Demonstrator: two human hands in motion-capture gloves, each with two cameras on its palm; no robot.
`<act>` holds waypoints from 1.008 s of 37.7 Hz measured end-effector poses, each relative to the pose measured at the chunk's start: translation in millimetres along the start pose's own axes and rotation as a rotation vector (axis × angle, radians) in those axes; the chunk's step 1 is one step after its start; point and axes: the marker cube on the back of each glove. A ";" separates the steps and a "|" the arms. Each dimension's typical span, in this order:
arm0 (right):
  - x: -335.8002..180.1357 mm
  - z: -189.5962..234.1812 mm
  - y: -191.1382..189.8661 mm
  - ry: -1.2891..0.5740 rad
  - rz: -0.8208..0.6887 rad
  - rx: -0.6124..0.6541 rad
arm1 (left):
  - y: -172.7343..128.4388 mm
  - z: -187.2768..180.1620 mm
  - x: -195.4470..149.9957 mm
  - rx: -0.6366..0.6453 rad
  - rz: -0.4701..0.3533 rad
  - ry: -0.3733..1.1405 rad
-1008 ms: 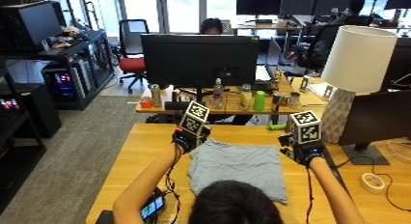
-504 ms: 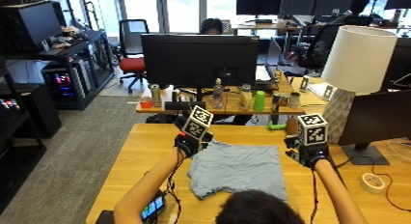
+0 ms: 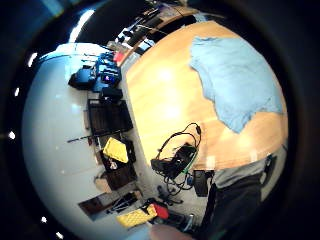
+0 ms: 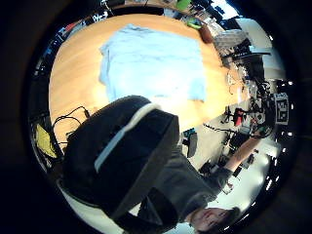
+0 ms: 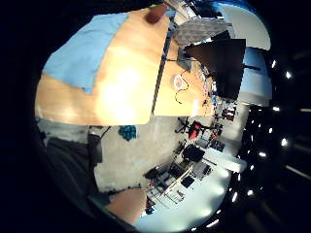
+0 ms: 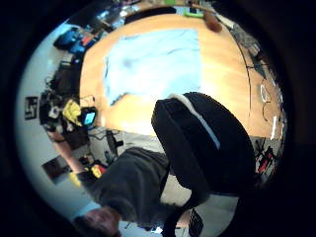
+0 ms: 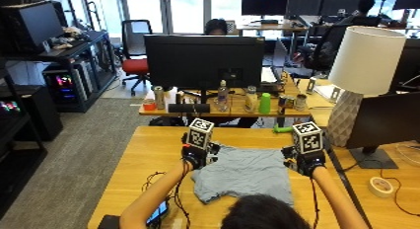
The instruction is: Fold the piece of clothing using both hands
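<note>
The light blue shirt [image 7: 243,175] lies spread on the wooden surface [image 7: 144,160] in front of you. Your left hand [image 7: 195,156] is at the shirt's far left corner, and your right hand [image 7: 304,162] is just beside its far right corner. From the outside view you cannot tell how far either hand is open, or if it touches the cloth. In both thumb side palm views the shirt lies flat, apart from the palm. A roll of tape [image 7: 380,186] lies on the surface, well apart to the right of the shirt.
</note>
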 end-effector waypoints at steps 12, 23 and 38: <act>-13.5 26.5 -12.7 0.026 -0.017 -0.054 | -14.6 73.0 38.3 -0.157 0.111 0.106; -10.4 47.1 -9.1 0.118 0.001 -0.090 | 7.5 151.6 57.9 -0.399 0.030 -0.078; -0.7 94.5 -19.1 0.048 -0.031 -0.189 | -4.0 158.0 64.4 -0.074 -0.003 -0.205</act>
